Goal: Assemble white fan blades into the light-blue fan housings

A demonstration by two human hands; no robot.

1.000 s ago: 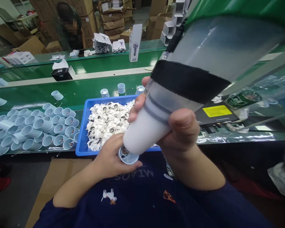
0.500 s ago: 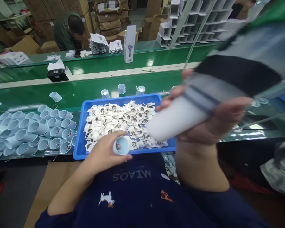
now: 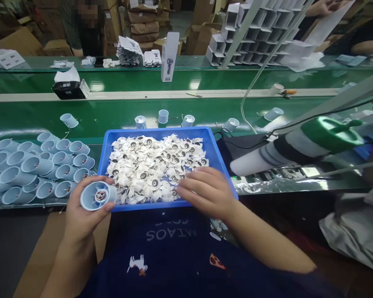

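Note:
My left hand (image 3: pixel 85 207) grips a pale blue plastic cylinder (image 3: pixel 97 195), its open end turned toward me and a small round part with a coloured centre visible inside. My right hand (image 3: pixel 205 192) rests with spread fingers at the front of a blue plastic tray (image 3: pixel 161 131), touching the heap of white pieces with dark round centres (image 3: pixel 155 169). No piece shows in its grip. To the right of the tray, a white tube with grey bands and a green top (image 3: pixel 294 149) lies apart from both hands.
Several pale blue cylinders (image 3: pixel 34 167) stand and lie left of the tray. More (image 3: pixel 163 116) stand on the green belt behind it. A cardboard sheet (image 3: pixel 37 244) lies below the left forearm. A person (image 3: pixel 83 37) stands beyond the belts among cartons.
My right hand has let go of the white tube, which now lies right of the tray. The left hand has turned the cylinder's open end toward me. The view has shifted.

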